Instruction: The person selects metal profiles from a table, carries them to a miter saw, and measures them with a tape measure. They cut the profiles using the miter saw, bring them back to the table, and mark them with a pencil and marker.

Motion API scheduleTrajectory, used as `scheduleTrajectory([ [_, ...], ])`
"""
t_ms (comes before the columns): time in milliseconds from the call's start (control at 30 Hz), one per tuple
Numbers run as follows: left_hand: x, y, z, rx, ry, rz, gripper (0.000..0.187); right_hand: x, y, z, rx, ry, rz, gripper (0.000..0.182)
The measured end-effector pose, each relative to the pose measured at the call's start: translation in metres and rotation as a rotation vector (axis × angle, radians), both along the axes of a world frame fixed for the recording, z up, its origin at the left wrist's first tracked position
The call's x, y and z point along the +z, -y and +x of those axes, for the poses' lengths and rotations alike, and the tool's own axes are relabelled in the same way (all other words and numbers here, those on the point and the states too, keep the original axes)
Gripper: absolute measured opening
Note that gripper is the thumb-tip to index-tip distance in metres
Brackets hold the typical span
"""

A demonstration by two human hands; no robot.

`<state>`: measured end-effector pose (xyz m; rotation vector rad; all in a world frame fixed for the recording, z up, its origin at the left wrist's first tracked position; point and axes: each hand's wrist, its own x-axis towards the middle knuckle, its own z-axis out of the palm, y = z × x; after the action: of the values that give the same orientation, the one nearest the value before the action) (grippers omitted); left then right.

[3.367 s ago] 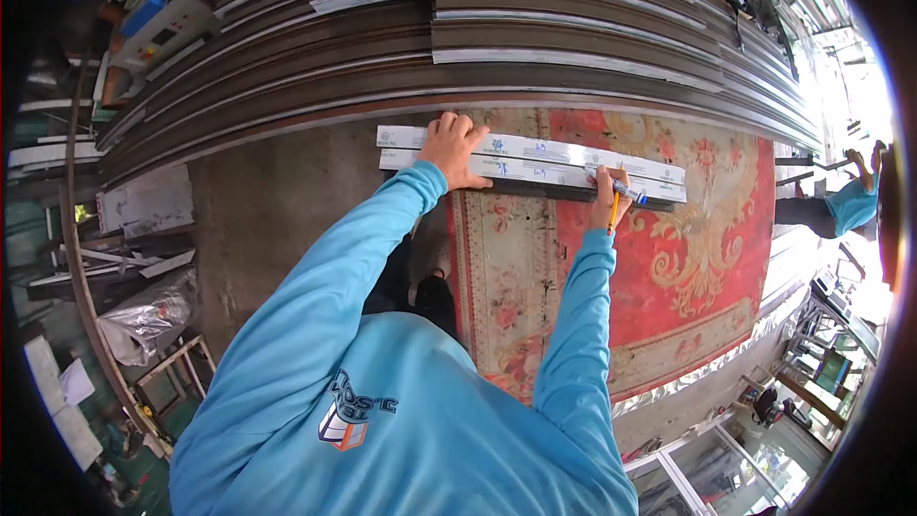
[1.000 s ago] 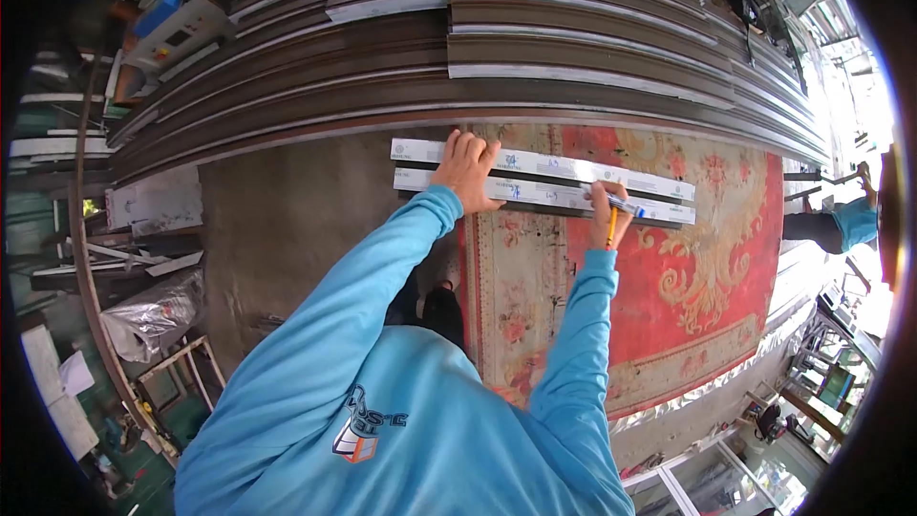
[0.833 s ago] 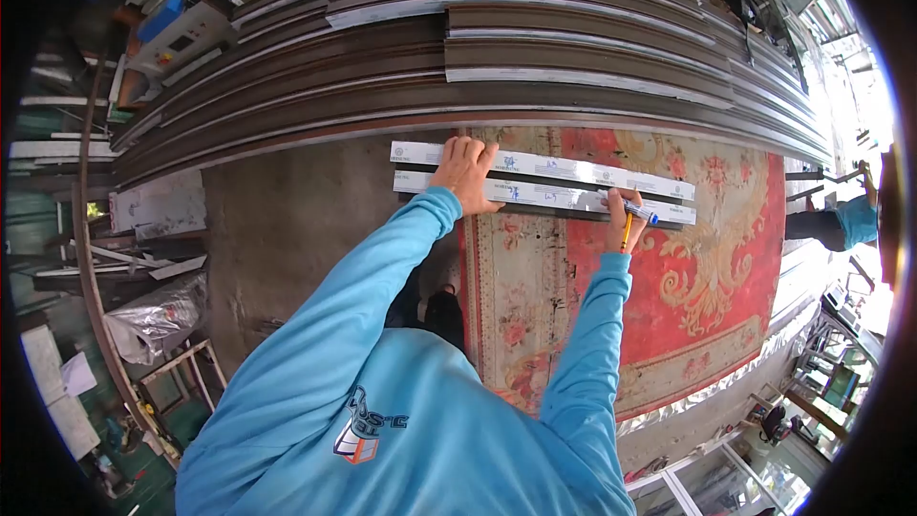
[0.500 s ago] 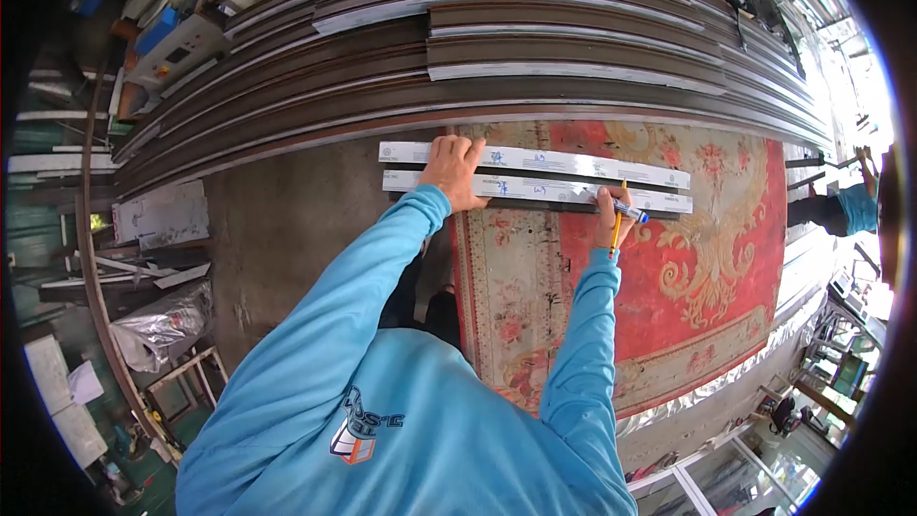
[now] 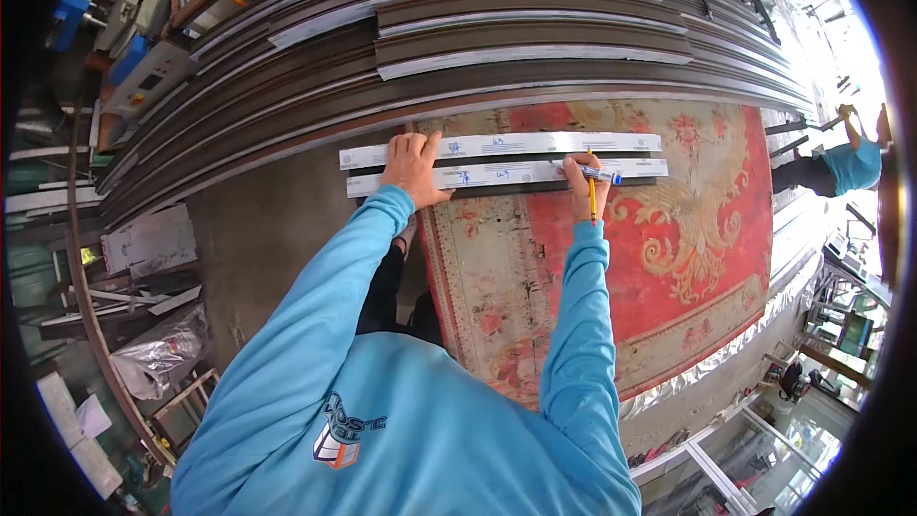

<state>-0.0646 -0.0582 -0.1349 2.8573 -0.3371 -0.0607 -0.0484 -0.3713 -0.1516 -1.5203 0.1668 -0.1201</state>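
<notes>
Stock of long dark metal profiles (image 5: 535, 48), stacked in rows along the far edge of the red patterned carpet (image 5: 688, 258), some faced with pale film. The carpet lies flat over the concrete floor (image 5: 277, 229), and its left border runs just under my left arm. Two film-wrapped profile lengths (image 5: 516, 158), side by side and parallel, rest across the carpet's far edge just beside the stack, their left ends reaching over the bare floor; blue handwritten marks show on the film. My left hand (image 5: 413, 170), fingers spread flat, presses down on both lengths near their left end. My right hand (image 5: 576, 182) is closed in a grip around a blue marker (image 5: 597, 173), which lies across the near length, and a yellow pencil (image 5: 591, 193), which stands crosswise to it, both held over the near length towards its right end. Another person (image 5: 845, 164) in a blue sleeve is partly visible beyond the carpet's right edge.
</notes>
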Motion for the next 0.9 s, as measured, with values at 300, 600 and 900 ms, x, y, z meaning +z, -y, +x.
scheduleTrajectory([
  [300, -0.004, -0.001, 0.001, -0.008, 0.026, -0.017, 0.094, 0.013, 0.017, 0.021, -0.07, 0.058, -0.346, 0.029],
  [600, -0.004, 0.0, 0.001, 0.009, 0.016, -0.01, 0.094, 0.004, 0.023, 0.049, 0.038, -0.035, -0.43, 0.022],
  [900, -0.002, 0.0, 0.001, 0.009, -0.005, -0.004, 0.094, 0.005, 0.023, 0.072, 0.093, -0.134, -0.57, 0.024],
])
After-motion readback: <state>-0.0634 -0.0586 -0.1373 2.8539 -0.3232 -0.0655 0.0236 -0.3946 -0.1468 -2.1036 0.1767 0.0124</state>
